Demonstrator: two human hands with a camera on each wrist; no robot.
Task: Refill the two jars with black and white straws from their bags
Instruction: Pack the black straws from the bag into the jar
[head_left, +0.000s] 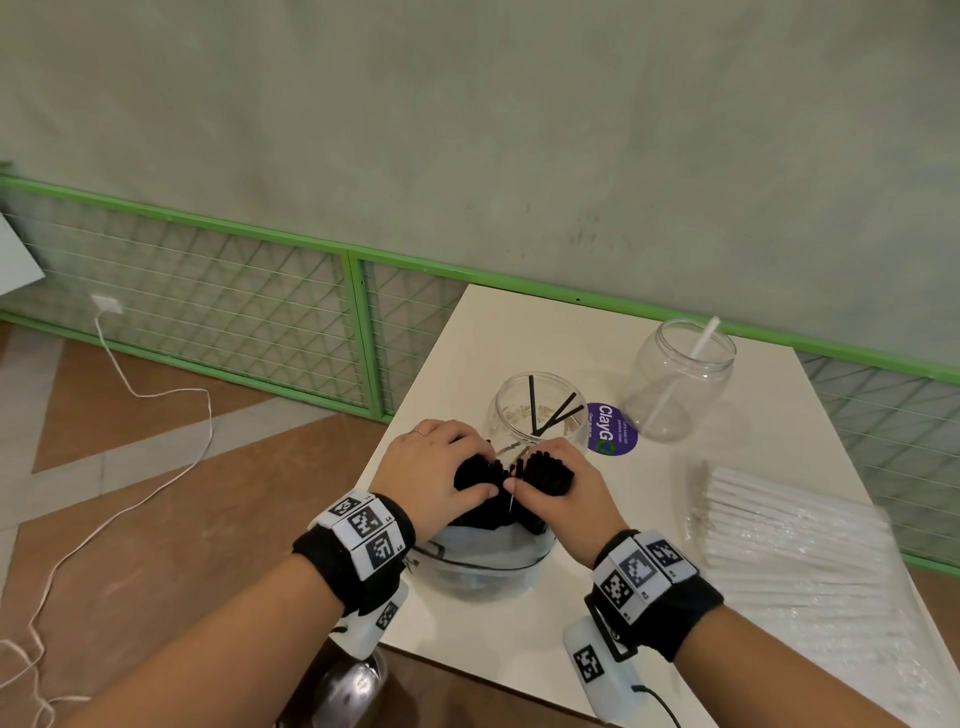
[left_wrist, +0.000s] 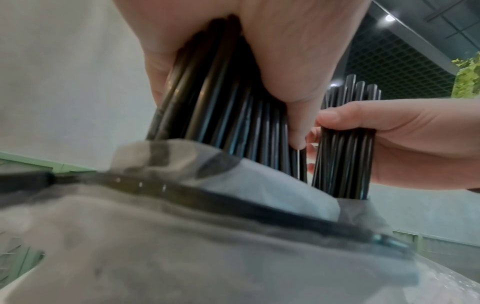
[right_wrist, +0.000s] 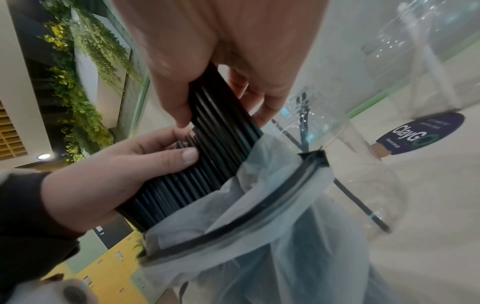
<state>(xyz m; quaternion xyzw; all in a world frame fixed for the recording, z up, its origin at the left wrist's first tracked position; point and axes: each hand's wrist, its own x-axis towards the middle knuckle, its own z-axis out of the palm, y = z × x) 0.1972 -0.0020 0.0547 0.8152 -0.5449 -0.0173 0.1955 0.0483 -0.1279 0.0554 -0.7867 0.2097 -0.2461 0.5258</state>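
Note:
A clear zip bag stands at the table's near edge with black straws sticking out of its mouth. My left hand grips one bundle of black straws. My right hand grips a second bundle beside it, thumbs almost touching. Just behind the hands stands a clear jar holding a few black straws. Farther right is a second clear jar with one white straw. A bag of white straws lies flat at the right.
A purple round sticker lies on the white table between the jars. A green wire fence runs behind the table. A white cable trails over the floor at the left.

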